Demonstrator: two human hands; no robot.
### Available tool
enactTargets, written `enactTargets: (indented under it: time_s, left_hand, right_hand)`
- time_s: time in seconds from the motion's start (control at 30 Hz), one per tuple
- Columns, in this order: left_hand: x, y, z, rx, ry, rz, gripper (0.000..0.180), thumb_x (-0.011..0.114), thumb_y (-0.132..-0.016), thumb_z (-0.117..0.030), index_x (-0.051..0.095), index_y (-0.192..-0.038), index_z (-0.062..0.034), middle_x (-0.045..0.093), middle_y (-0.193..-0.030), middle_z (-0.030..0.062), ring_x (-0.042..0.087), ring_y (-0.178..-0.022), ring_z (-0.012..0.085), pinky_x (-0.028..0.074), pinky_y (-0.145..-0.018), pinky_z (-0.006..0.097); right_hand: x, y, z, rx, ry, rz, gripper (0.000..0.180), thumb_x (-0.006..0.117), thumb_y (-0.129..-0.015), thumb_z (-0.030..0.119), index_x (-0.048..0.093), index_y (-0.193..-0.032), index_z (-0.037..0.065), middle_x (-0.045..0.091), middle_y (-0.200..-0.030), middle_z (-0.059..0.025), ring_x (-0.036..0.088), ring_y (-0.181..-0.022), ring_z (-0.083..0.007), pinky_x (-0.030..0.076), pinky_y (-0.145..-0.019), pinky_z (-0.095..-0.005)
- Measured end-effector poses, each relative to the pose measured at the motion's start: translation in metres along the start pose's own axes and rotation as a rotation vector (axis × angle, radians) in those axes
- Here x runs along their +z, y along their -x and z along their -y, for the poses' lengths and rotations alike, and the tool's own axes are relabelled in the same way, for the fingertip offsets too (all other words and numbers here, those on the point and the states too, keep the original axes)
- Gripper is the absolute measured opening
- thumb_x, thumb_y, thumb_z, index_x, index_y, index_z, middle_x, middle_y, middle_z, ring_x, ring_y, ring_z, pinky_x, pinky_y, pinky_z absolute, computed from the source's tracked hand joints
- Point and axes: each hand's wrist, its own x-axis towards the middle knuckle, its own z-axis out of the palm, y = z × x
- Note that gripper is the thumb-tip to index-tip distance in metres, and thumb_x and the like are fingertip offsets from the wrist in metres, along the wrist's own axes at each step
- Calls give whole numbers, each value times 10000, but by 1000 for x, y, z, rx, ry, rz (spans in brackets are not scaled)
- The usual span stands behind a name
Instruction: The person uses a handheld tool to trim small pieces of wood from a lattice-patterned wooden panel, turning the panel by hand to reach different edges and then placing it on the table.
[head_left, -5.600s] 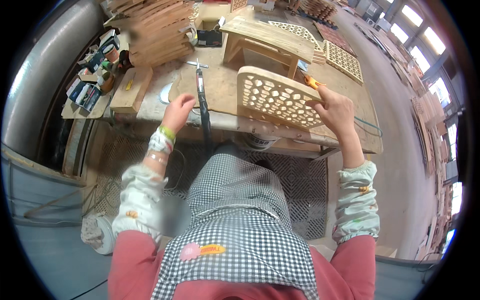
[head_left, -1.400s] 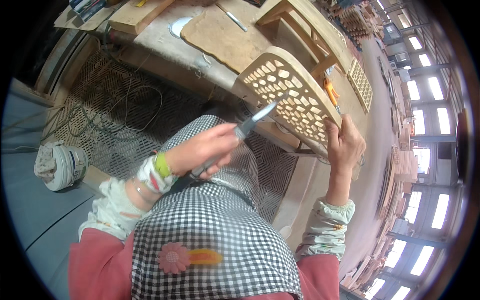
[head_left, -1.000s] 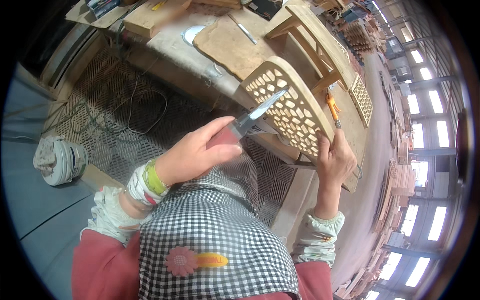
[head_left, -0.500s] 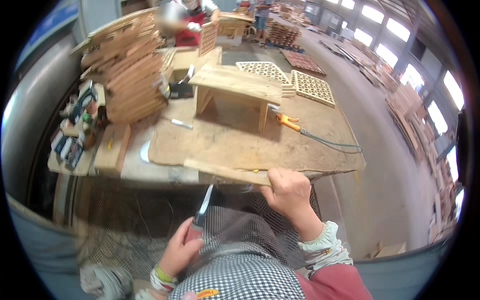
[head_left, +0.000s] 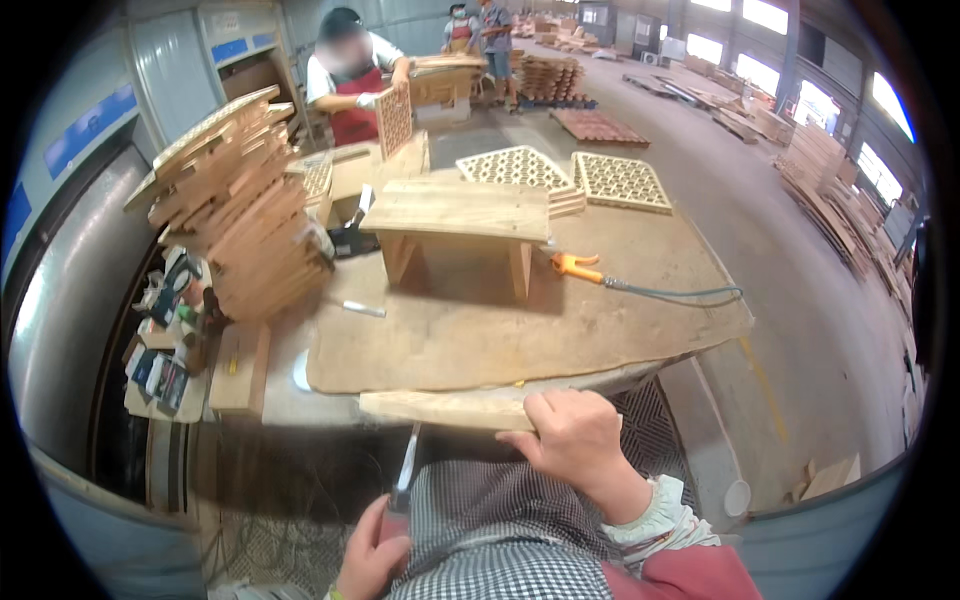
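My right hand [head_left: 575,440] grips the near edge of a flat wooden panel [head_left: 450,408], seen edge-on and held level against the front of the workbench [head_left: 560,335]. Lower down, my left hand [head_left: 375,545] is closed on the handle of a slim metal hand tool [head_left: 405,470]. Its blade points up toward the underside of the panel. Both hands are over my checked apron. Whether the blade touches the panel is not clear.
A small wooden stool [head_left: 455,215] stands mid-bench, with an orange air tool [head_left: 575,265] and its hose to the right. Stacked wooden panels [head_left: 240,220] rise on the left, and lattice panels [head_left: 620,180] lie at the back. A person in a red apron [head_left: 350,85] holds another lattice panel [head_left: 393,120].
The lattice panel, held upright with the tool at its face a second ago, now lies flat at the bench edge. My left hand with the tool has dropped below it. The view has lifted.
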Motion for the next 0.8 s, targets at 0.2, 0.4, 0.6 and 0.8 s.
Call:
enactTargets:
  time_s: [0.2, 0.4, 0.6, 0.8]
  left_hand:
    - [4, -15, -10, -64, 32, 54, 714, 700, -936, -93, 402, -1580, -11, 636, -1136, 42, 594, -825, 75, 495, -698, 241]
    - [-2, 9, -13, 31, 13, -13, 705, 714, -942, -127, 415, -1570, -10, 642, -985, 17, 561, -682, 56, 459, -603, 234]
    - [-24, 6, -12, 150, -162, -177, 708, 754, -947, -270, 473, -1522, 33, 708, -1138, 127, 687, -971, 171, 540, -887, 314]
    - [-39, 2, -18, 136, -169, -213, 675, 735, -967, -282, 489, -1503, 46, 737, -1155, 163, 712, -1050, 214, 538, -943, 329]
  right_hand:
    - [13, -10, -17, 52, 130, 35, 438, 820, -797, 477, 598, -788, 100, 615, -679, -88, 638, -610, -307, 477, -557, -418]
    - [17, -41, 6, 41, 63, -6, 442, 782, -883, 476, 585, -807, 87, 618, -657, -97, 630, -603, -319, 456, -555, -423]
    - [40, -64, 44, -102, 119, 82, 403, 773, -898, 433, 574, -792, 98, 616, -644, -92, 643, -614, -309, 472, -562, -418]
    - [45, -60, 48, -103, 148, 101, 450, 767, -909, 481, 556, -802, 97, 600, -637, -78, 603, -563, -308, 444, -539, -407]
